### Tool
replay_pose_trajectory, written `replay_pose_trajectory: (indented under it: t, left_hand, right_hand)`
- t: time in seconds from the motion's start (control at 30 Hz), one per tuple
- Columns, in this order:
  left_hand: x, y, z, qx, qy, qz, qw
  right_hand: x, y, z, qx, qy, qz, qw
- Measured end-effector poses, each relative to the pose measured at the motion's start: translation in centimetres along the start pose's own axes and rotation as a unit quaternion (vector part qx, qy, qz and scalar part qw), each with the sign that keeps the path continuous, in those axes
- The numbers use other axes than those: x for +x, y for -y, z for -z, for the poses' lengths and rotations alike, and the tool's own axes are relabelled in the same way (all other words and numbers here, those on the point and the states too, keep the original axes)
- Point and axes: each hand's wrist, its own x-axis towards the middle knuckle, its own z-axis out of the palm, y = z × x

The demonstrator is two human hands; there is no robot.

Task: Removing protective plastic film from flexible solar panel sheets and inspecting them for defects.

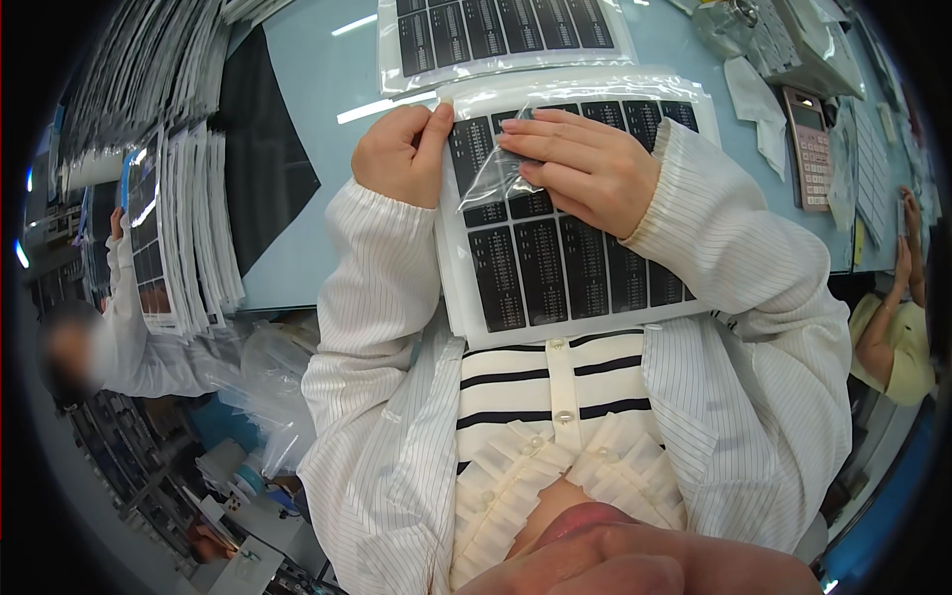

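In front of me lies a stack of white-bordered sheets (563, 327) printed with black rectangular labels, partly under clear plastic. My left hand (402, 154) is closed at the stack's upper left corner, its thumb pressed along the edge. My right hand (585, 164) lies over the upper middle of the top sheet, palm down with fingers stretched out. Beneath those fingertips a loose, shiny fold of clear plastic film (488, 186) rises in a pointed shape. What sits inside my left fist is hidden.
Another labelled sheet (506, 67) lies just beyond the stack. Tall piles of sheets (188, 228) and a black sheet (260, 149) stand left. To the right are a pink calculator (808, 149), white paper (756, 109) and a clear jar (724, 25). Other people sit at both sides.
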Motion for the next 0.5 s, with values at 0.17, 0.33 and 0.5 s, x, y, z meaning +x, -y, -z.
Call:
replay_pose_trajectory:
  t: [0.17, 0.33, 0.5]
  left_hand:
    - [-0.1, -0.6, -0.1, 0.051, -0.012, -0.038, 0.998]
    - [-0.3, -0.5, -0.3, 0.07, -0.008, -0.03, 0.997]
    - [-0.4, -0.9, -0.5, 0.088, -0.006, -0.025, 0.996]
  right_hand:
    - [-2.0, 1.0, 1.4, -0.022, 0.039, -0.019, 0.999]
    - [-4.7, 2.8, 3.2, 0.032, 0.042, -0.079, 0.995]
    - [-7.2, 4.3, 4.6, 0.027, 0.037, -0.11, 0.993]
